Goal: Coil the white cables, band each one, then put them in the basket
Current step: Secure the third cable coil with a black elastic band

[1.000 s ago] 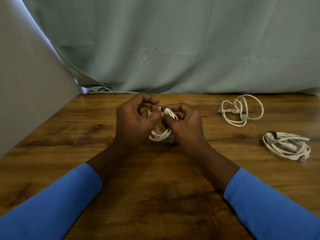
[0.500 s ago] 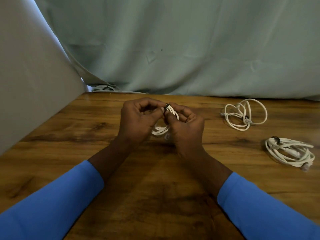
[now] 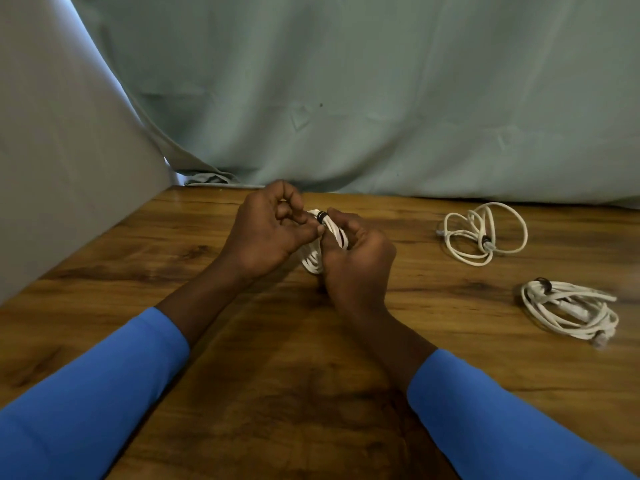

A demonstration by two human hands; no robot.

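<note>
Both hands meet at the centre of the brown wood-grain table (image 3: 242, 393), held close together with their fingertips almost touching. Between them is a small coiled white cable (image 3: 311, 263), lifted just above the tabletop. The left hand (image 3: 266, 233) pinches the upper end of the coil with curled fingers and thumb, beside a narrow black band (image 3: 321, 216) wrapped round the strands. The right hand (image 3: 356, 261) curls round the coil from the other side, its palm hiding the lower loops. Well apart on the right lie a loosely looped white cable (image 3: 485, 233), further back, and a tighter white cable bundle (image 3: 568, 310), nearer, each carrying a dark band. Bright blue sleeves (image 3: 502, 420) cover both forearms. A pale green curtain (image 3: 381, 98) hangs behind the table.
</note>
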